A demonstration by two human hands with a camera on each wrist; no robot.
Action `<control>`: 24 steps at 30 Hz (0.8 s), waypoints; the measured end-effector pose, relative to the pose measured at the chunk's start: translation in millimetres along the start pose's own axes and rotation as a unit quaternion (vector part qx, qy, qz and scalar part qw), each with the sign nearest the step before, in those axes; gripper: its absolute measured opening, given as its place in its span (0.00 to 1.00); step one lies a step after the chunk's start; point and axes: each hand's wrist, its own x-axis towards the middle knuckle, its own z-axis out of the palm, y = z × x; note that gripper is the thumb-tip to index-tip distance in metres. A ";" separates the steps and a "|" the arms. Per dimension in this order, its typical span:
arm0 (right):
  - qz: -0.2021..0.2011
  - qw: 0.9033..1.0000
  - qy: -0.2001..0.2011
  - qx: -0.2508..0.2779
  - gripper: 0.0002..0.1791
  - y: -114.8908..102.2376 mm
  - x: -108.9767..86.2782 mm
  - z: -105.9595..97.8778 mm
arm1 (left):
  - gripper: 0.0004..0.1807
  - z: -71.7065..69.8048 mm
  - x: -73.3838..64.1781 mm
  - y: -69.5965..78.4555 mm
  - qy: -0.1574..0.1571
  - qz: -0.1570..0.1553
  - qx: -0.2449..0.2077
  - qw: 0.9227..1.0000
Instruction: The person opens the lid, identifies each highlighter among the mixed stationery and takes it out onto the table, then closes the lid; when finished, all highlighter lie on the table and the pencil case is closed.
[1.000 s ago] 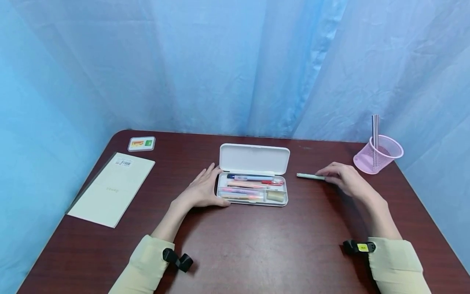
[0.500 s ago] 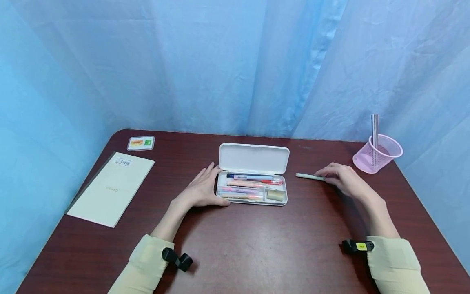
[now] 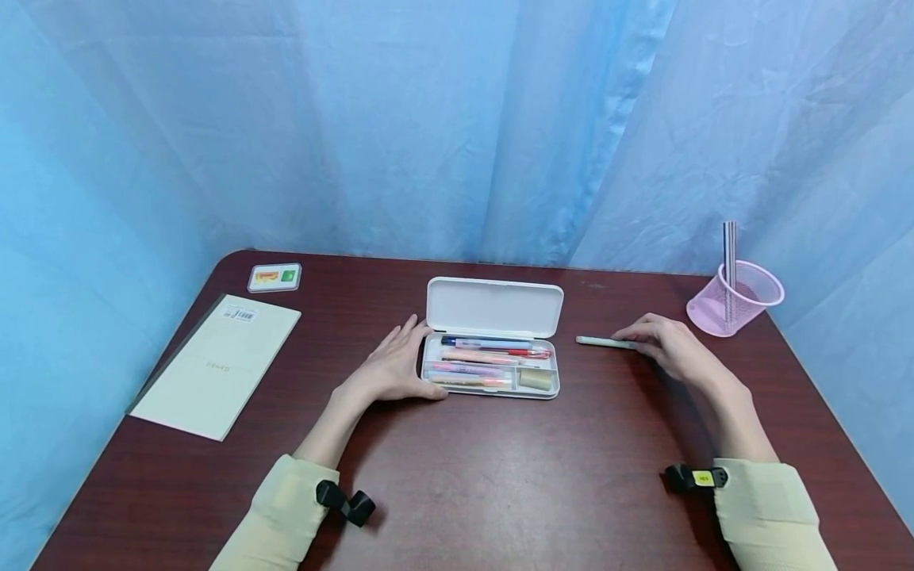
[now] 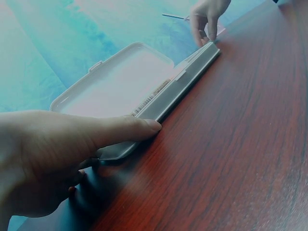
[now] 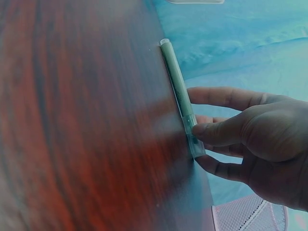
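A white pencil case point(image 3: 493, 308) lies with its lid up in the middle of the table; several pens and a small beige block point(image 3: 535, 379) are inside. My left hand point(image 3: 389, 366) holds the case's left end, thumb point(image 4: 139, 127) along the front edge and fingers toward the back. To the right of the case, my right hand point(image 3: 664, 345) pinches a pale green capped pen point(image 3: 600, 342) near one end. In the right wrist view, the thumb presses the pen's point(image 5: 178, 86) clear cap, and the pen lies against or just over the table.
A pink mesh pen cup point(image 3: 735, 300) with striped sticks point(image 3: 729, 254) stands at the back right. On the left lie a cream notebook point(image 3: 217, 369) and a small card-like item point(image 3: 274, 278). Blue curtains point(image 3: 457, 127) hang behind the table.
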 end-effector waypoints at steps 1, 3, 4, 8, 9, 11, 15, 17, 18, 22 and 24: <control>0.002 1.000 -0.001 0.001 0.22 0.0 -0.1 -0.2 | 0.60 -0.1 -0.1 0.0 0.000 0.000 0.000 1.000; 0.004 1.000 -0.003 0.004 0.21 0.0 -0.3 -0.8 | 0.60 0.0 0.1 -0.1 0.001 0.001 -0.001 1.000; 0.005 1.000 -0.005 0.005 0.21 0.1 -0.4 -1.0 | 0.60 0.0 0.0 0.0 0.001 0.001 -0.001 1.000; 0.011 1.000 -0.010 0.009 0.21 -0.3 -0.3 -2.1 | 0.60 0.3 0.3 -0.1 0.001 0.000 -0.001 1.000; 0.011 1.000 -0.010 0.009 0.21 -0.4 -0.3 -2.3 | 0.60 0.4 0.5 -0.2 0.001 -0.001 -0.001 1.000; 0.013 1.000 -0.010 0.010 0.21 -0.9 -0.3 -2.3 | 0.60 0.8 1.0 -0.4 0.001 -0.001 -0.001 1.000; 0.011 1.000 -0.006 0.010 0.21 -1.9 0.1 -2.5 | 0.60 1.0 1.6 -0.7 0.001 -0.001 0.000 1.000; 0.011 1.000 -0.006 0.009 0.21 -1.9 0.4 -2.7 | 0.61 1.0 1.4 -0.7 0.001 -0.001 0.000 1.000; 0.010 1.000 -0.005 0.009 0.21 -2.1 0.5 -2.7 | 0.60 0.9 1.1 -0.8 0.002 -0.001 0.000 1.000; 0.009 1.000 -0.005 0.007 0.21 -3.0 0.9 -4.3 | 0.61 0.7 0.4 -0.9 0.002 -0.001 -0.001 1.000; 0.010 1.000 -0.006 0.008 0.21 -3.9 1.2 -6.1 | 0.61 0.4 0.3 -0.8 0.003 0.000 -0.002 1.000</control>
